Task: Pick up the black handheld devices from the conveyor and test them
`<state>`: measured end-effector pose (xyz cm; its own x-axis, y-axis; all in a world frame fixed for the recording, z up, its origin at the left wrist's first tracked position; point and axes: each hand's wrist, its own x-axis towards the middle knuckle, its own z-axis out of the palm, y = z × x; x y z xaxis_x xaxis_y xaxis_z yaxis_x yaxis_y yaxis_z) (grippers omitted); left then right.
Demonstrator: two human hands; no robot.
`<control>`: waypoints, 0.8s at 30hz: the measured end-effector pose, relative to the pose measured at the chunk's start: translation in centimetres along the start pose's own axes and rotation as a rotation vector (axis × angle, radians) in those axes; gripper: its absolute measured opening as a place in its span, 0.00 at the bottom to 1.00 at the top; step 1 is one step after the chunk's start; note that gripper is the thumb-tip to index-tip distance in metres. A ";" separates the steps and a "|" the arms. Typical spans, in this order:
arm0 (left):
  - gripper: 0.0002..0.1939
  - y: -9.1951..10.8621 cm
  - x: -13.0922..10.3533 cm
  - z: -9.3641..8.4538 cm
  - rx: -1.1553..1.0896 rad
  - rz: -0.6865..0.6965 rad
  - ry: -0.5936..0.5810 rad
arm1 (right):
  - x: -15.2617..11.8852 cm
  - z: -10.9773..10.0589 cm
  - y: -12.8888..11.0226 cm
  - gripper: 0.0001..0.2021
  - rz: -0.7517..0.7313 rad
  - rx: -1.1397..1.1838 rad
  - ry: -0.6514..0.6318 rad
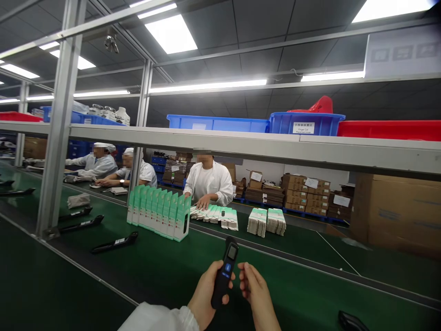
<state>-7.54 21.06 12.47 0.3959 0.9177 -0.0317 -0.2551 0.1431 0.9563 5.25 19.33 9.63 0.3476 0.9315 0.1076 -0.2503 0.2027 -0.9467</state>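
Snugly, the left hand [204, 288] grips a slim black plastic device [222, 282]. Beside the device hangs the right hand [255, 286], half-curled, seemingly empty; green-and-white cardboard cartons [163, 215] stand beyond it.

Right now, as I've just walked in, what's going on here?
A person's left hand holds a black handheld device with a small screen, above a green work surface. The right hand is beside it, fingers curled. More black devices lie to the left, and a row of green-and-white boxes stands ahead. Across from them, a co-worker in white has a hand at a spread of green-and-white cartons.
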 end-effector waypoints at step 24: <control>0.26 -1.8 0.6 -0.3 -0.095 0.037 -0.104 | -1.0 0.3 -0.6 0.27 0.077 0.031 -0.192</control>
<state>-7.07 21.40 10.63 0.4728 0.8803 0.0377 -0.3517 0.1493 0.9241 4.74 18.36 10.15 0.1485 0.9844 0.0940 -0.2977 0.1352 -0.9450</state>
